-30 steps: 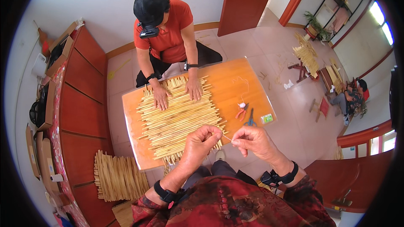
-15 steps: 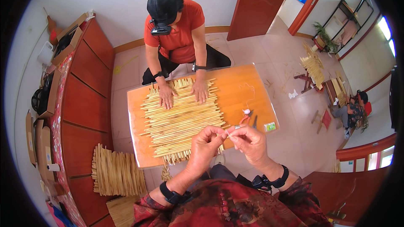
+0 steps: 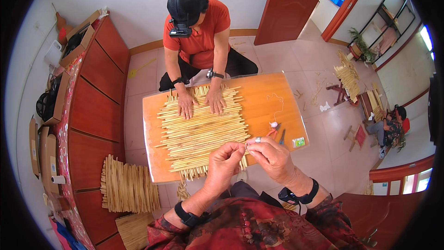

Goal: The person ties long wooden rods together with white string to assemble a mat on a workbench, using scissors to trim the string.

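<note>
Both of the person's hands are up at the near edge of the low orange desk (image 3: 277,88), fingertips drawn together over something very fine. The left hand (image 3: 225,161) is curled with thumb and forefinger pinched, and the right hand (image 3: 273,155), a ring on one finger, pinches toward it so the two nearly touch; what they hold looks like a thin thread or the tip of a straw, too small to tell which. Just beyond them lies the woven mat of pale straw stalks (image 3: 203,129), spread across the left and middle of the desk, with loose stalk ends hanging off the near edge right under the hands. On the far side a co-worker in an orange shirt (image 3: 199,37) presses both palms flat on the mat's far edge, as if keeping it from shifting. To the right of the mat a white thread (image 3: 277,104) snakes over the bare wood, and small scissors (image 3: 280,135) lie close to the right hand. A finished bundle of stalks (image 3: 129,187) rests on the floor at the left, by the red cabinet (image 3: 92,111). I'd judge this to be the tying or threading step at the mat's near edge; the next move calls for steady, tight fingertip control to lead the strand among the stalk ends.
</note>
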